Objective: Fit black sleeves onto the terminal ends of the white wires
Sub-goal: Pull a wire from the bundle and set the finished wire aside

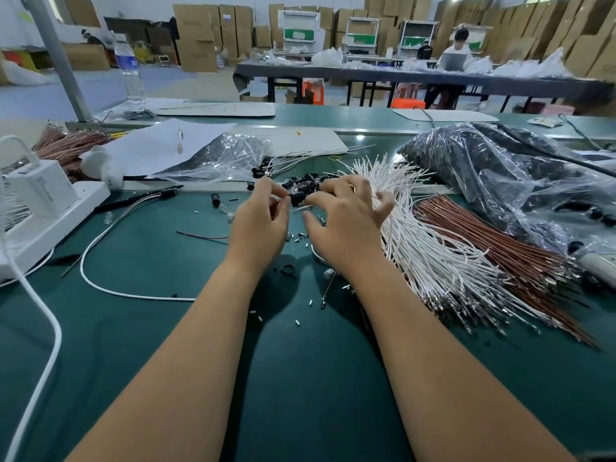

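White wires (433, 248) are lying fanned across the green desk (150, 328) at right, brown wires (500, 248) beside them. Both forearms are reaching forward, hands meeting above a heap of black sleeves (305, 183). Left hand (260, 225) fingers are pinching one sleeve (297, 199); right hand (346, 221) is pinching a wire end at it, its other fingers spreading.
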